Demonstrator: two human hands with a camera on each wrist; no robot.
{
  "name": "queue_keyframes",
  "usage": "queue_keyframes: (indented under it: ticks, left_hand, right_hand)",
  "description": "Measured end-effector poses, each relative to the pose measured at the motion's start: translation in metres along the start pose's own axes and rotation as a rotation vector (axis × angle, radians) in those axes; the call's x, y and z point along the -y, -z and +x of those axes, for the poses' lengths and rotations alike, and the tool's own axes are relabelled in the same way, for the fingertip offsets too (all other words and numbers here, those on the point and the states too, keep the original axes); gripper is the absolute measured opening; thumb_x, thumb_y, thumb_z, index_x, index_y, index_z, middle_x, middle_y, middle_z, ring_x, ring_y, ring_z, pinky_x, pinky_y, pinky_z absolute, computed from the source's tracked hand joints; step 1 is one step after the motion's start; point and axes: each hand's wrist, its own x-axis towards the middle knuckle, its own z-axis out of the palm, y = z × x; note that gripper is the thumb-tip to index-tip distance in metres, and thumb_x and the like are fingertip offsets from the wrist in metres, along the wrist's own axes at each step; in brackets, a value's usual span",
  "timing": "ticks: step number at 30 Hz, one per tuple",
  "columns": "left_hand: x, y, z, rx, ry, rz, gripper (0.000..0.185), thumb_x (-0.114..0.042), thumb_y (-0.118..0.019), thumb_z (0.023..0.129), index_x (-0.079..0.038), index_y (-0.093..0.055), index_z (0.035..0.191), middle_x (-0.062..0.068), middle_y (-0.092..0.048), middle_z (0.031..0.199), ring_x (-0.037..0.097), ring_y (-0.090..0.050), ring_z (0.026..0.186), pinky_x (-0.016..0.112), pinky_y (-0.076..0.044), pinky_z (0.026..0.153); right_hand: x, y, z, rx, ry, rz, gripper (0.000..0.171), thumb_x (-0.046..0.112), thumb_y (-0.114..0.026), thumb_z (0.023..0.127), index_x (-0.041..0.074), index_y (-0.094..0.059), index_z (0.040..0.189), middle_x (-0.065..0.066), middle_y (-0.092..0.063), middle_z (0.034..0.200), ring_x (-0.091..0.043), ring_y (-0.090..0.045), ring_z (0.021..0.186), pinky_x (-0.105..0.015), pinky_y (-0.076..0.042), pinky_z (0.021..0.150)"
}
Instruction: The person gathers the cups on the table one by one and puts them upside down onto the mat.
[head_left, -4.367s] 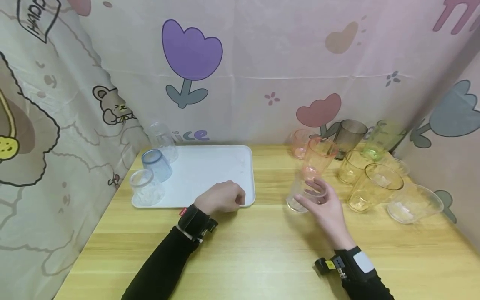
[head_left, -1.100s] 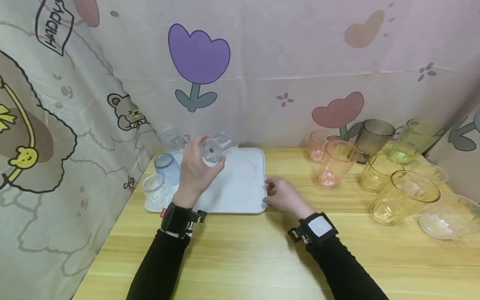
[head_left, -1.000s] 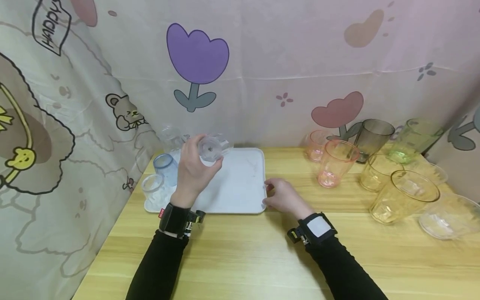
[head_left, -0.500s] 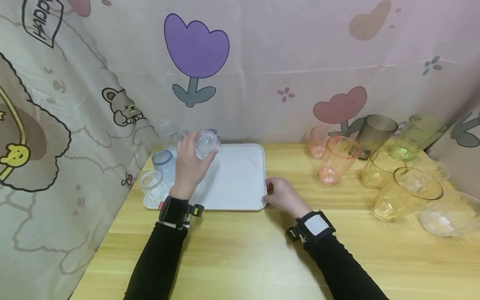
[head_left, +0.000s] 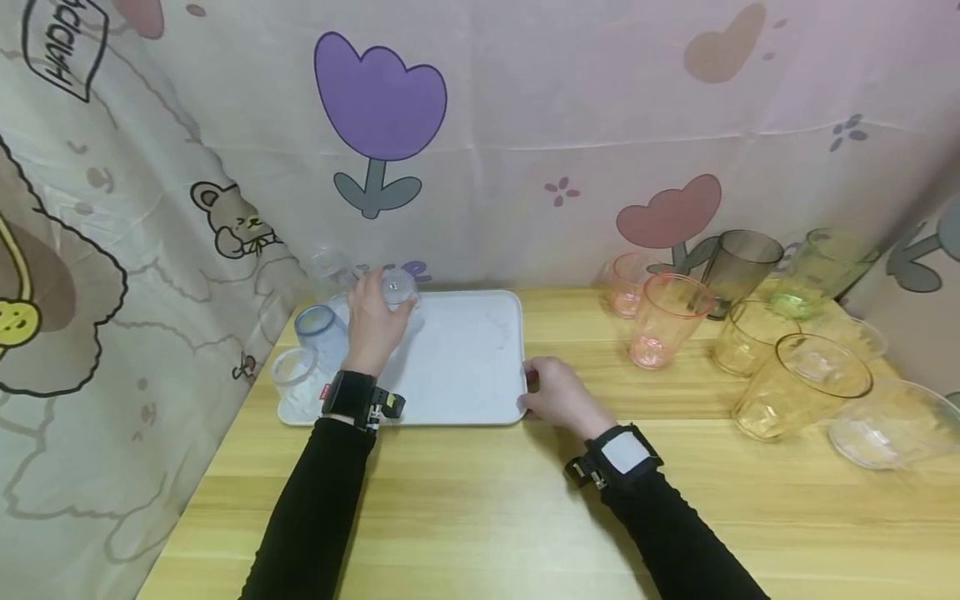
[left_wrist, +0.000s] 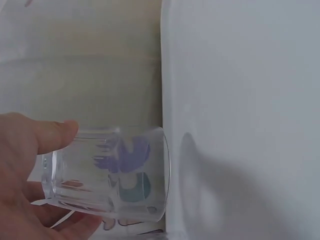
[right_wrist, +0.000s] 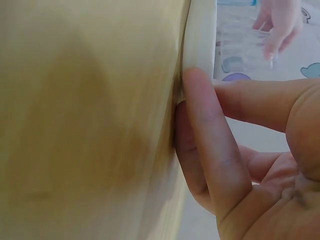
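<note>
My left hand [head_left: 372, 323] holds a clear glass [head_left: 399, 286] over the back of the white tray [head_left: 465, 358], its base turned up toward me. In the left wrist view, thumb and fingers grip the clear glass [left_wrist: 132, 175] around its base end, and its rim is close to the tray [left_wrist: 250, 90]. My right hand [head_left: 558, 393] pinches the tray's right edge near the front corner; in the right wrist view its fingers [right_wrist: 220, 145] lie against the tray rim [right_wrist: 200, 40]. A blue glass [head_left: 321, 331] and a clear cup [head_left: 296, 379] stand at the tray's left end.
Another clear glass [head_left: 330, 271] is at the tray's back left, partly hidden. At the table's right are pink glasses [head_left: 667, 325], a grey glass [head_left: 742, 267], a green glass [head_left: 821, 271], yellow glasses [head_left: 802, 387] and a clear bowl-like glass [head_left: 892, 425]. A patterned curtain [head_left: 510, 217] hangs behind.
The clear glass passed from beside my right hand to my left and moved over the tray. Lately it tipped base-up and lowered slightly. My right hand moved left to the tray edge and stays there.
</note>
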Motion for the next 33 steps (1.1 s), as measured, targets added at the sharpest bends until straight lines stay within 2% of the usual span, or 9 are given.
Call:
queue_keyframes:
  ticks: [5,11,13,20,26,33]
  left_hand:
    - [0.007,-0.003,0.007,0.016,0.05,0.007,0.076,-0.027,-0.073,0.097,0.001,-0.034,0.157,0.027,-0.035,0.16,0.045,-0.029,0.148,0.057,-0.033,0.118]
    - [0.013,-0.006,0.013,0.033,0.084,0.024,0.076,-0.026,-0.072,0.098,0.0,-0.033,0.158,0.026,-0.033,0.161,0.044,-0.028,0.148,0.056,-0.034,0.118]
    - [0.014,-0.007,0.015,0.031,0.087,0.033,0.076,-0.025,-0.072,0.098,0.0,-0.033,0.158,0.027,-0.033,0.16,0.044,-0.029,0.147,0.056,-0.036,0.117]
    - [0.02,-0.008,0.023,0.014,0.093,0.054,0.074,-0.021,-0.072,0.098,0.004,-0.033,0.156,0.03,-0.037,0.155,0.046,-0.033,0.141,0.054,-0.037,0.115]
    - [0.02,-0.011,0.027,0.007,0.128,0.032,0.072,-0.016,-0.069,0.098,0.004,-0.032,0.156,0.031,-0.034,0.153,0.045,-0.03,0.141,0.054,-0.037,0.115]
    - [0.021,-0.014,0.03,0.016,0.16,0.049,0.067,-0.012,-0.065,0.1,0.004,-0.032,0.156,0.031,-0.03,0.155,0.045,-0.027,0.142,0.055,-0.039,0.114]
  right_hand:
    - [0.001,0.0,0.0,-0.006,0.01,-0.026,0.037,-0.011,-0.073,0.082,-0.013,-0.063,0.117,-0.02,-0.065,0.102,-0.02,-0.069,0.072,-0.028,-0.061,0.062]
    - [0.0,0.0,0.002,-0.04,0.049,-0.144,0.041,-0.005,-0.077,0.079,-0.011,-0.066,0.119,-0.017,-0.07,0.104,-0.026,-0.065,0.095,-0.04,-0.058,0.089]
    - [-0.001,0.0,0.001,-0.041,0.055,-0.153,0.043,-0.005,-0.078,0.079,-0.011,-0.066,0.119,-0.017,-0.07,0.105,-0.027,-0.066,0.097,-0.044,-0.057,0.092]
    - [0.0,0.001,0.001,-0.045,0.055,-0.151,0.042,-0.004,-0.079,0.078,-0.01,-0.067,0.119,-0.016,-0.07,0.104,-0.027,-0.065,0.096,-0.044,-0.057,0.091]
    - [0.0,0.001,0.001,-0.046,0.053,-0.14,0.039,-0.004,-0.079,0.078,-0.008,-0.068,0.116,-0.015,-0.07,0.103,-0.026,-0.065,0.095,-0.043,-0.057,0.09]
    - [-0.001,-0.001,0.002,-0.049,0.049,-0.139,0.04,-0.004,-0.078,0.079,-0.009,-0.068,0.117,-0.016,-0.07,0.105,-0.026,-0.065,0.095,-0.043,-0.057,0.091]
